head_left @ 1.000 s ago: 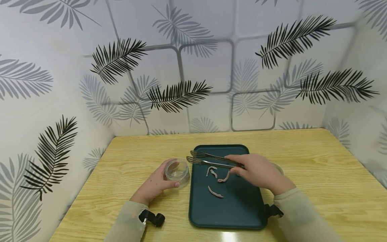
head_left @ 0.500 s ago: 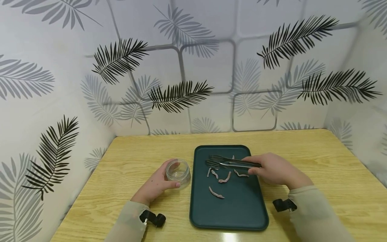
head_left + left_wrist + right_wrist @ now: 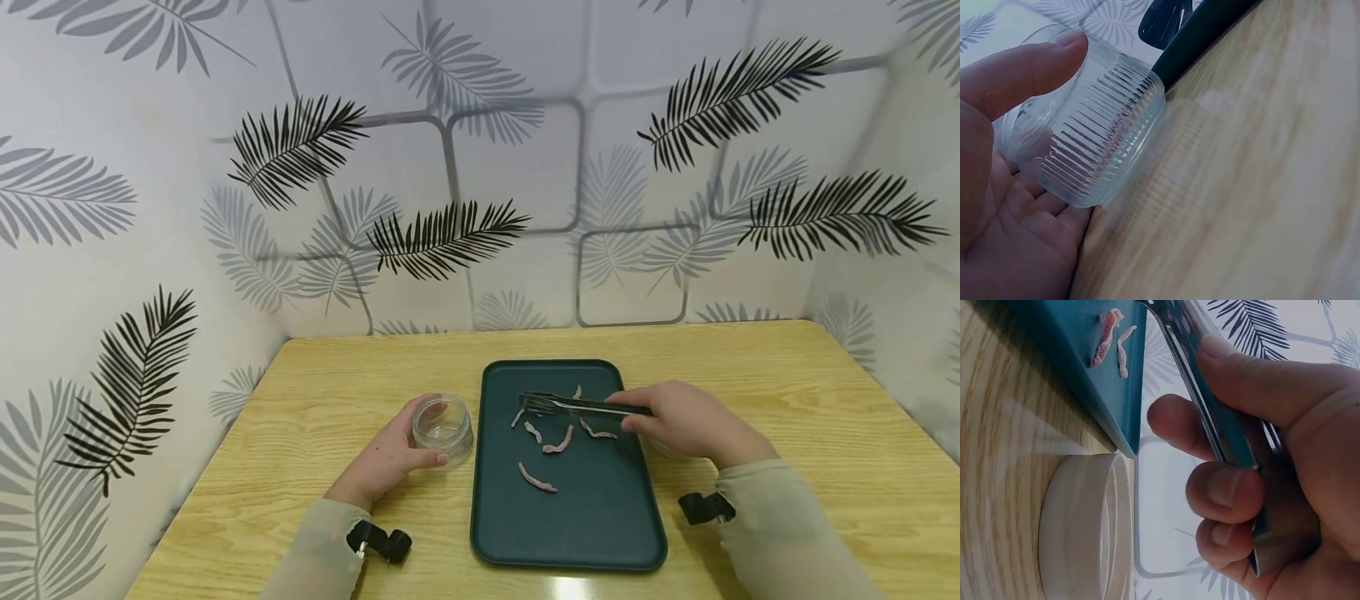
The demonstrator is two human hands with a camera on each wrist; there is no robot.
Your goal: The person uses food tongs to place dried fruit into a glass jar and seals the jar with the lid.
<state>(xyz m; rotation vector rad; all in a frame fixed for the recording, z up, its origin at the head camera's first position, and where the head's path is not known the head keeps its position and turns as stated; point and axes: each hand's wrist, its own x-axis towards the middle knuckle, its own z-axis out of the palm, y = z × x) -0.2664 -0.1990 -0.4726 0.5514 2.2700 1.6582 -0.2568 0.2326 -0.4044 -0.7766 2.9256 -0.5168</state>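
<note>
My left hand [image 3: 393,454] grips a small clear glass jar [image 3: 442,432] on the table, left of the dark green tray [image 3: 570,533]. Its ribbed wall shows in the left wrist view, the thumb [image 3: 1035,72] along one side and the fingers round the other. My right hand [image 3: 686,421] holds metal tongs [image 3: 592,406] low over the tray's far half. The tongs' arms are pressed together, their slotted tips at a thin strip [image 3: 517,418]. Several pinkish-grey, wrinkled strips lie on the tray, among them a curved strip [image 3: 537,478] nearer me.
A round, pale, low container [image 3: 1082,531] stands on the table beside the tray's right edge, mostly hidden under my right hand in the head view. The wood-grain table [image 3: 337,375] meets a leaf-patterned wall covering [image 3: 517,275] at the back.
The tongs have moved right from near the jar to above the strips, and their spread arms have come together at one strip, shifting it slightly. My left hand and the jar stay put.
</note>
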